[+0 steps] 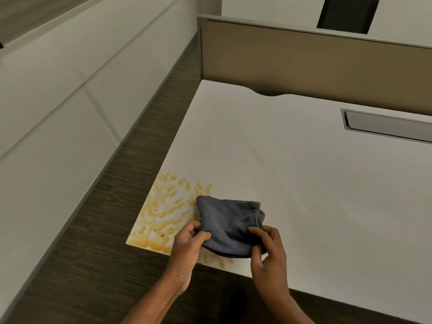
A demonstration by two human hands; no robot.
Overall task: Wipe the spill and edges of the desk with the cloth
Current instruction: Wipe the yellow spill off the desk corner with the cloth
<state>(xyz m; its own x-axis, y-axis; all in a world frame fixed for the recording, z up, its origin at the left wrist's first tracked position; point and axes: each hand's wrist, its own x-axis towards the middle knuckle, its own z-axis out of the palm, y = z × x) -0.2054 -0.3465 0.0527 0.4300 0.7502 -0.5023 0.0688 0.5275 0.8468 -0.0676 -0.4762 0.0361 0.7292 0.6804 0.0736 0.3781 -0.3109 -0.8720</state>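
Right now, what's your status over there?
Left hand and right hand both pinch the cloth. Yellow spill smeared on the desk corner, beside cloth. Nothing between them.

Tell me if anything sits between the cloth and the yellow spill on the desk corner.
Nothing visible does. The left hand and right hand pinch the cloth, and its left edge lies right at the spill on the desk.

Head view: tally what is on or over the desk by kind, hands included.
Blue cloth: 1
Yellow spill: 1
Hands: 2, left hand and right hand, both pinching the cloth
Grey cable hatch: 1
Total: 5
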